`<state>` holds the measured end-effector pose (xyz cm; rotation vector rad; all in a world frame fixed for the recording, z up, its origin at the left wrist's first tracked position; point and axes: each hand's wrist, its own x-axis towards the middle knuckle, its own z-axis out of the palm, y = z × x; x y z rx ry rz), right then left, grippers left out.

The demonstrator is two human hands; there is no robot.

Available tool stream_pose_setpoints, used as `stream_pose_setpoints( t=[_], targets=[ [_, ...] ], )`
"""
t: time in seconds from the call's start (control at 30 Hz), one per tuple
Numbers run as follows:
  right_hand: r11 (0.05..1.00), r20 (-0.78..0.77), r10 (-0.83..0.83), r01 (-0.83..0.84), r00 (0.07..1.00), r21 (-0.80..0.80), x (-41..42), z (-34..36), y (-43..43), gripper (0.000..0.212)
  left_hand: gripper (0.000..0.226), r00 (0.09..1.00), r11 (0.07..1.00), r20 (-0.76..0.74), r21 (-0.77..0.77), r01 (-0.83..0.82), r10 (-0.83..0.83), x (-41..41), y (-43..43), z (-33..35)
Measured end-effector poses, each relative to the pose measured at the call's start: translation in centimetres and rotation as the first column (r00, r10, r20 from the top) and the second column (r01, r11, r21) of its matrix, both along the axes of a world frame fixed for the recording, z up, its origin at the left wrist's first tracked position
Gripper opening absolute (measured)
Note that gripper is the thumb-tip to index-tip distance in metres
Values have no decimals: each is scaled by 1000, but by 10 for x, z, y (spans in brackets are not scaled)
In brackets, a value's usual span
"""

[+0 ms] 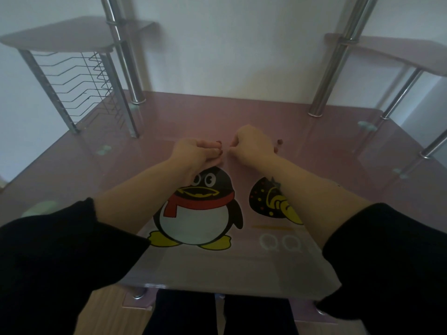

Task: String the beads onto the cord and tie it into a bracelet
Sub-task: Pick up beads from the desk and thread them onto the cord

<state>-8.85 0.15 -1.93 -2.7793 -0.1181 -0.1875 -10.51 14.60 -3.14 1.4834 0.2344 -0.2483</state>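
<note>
Bare table (72,170) stretches wide in front; chrome posts (129,73) and a wire rack (79,85) block its rear.

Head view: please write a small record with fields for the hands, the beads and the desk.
left hand: fingers curled, tips close to the right hand's
right hand: fingers curled
small dark red beads: on the desk, just right of the right hand
cord: too thin to see
pink glass desk: printed penguin between the forearms
</note>
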Motion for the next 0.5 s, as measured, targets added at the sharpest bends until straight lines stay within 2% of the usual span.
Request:
stream_pose_setpoints(
  t=[0.1, 0.23, 0.33, 0.5],
  targets=[
    [995, 61, 57, -62, 997, 73, -4, 4, -4, 23, 16, 1000, 999, -3, -32, 12, -12, -1, 1, 0],
    [961, 94, 68, -91, 993, 261, -20, 8, -12, 13, 18, 999, 991, -30, -128, 37, -41, -2, 4, 2],
    [959, 87, 96, -115, 992, 257, -30, 9, -17, 12, 19, 996, 982, -49, -177, 60, -70, -2, 3, 4],
    [951, 160, 101, -142, 982, 276, -37, 7, -20, 11, 26, 995, 973, -44, -218, 81, -93, -4, 2, 4]
  ],
)
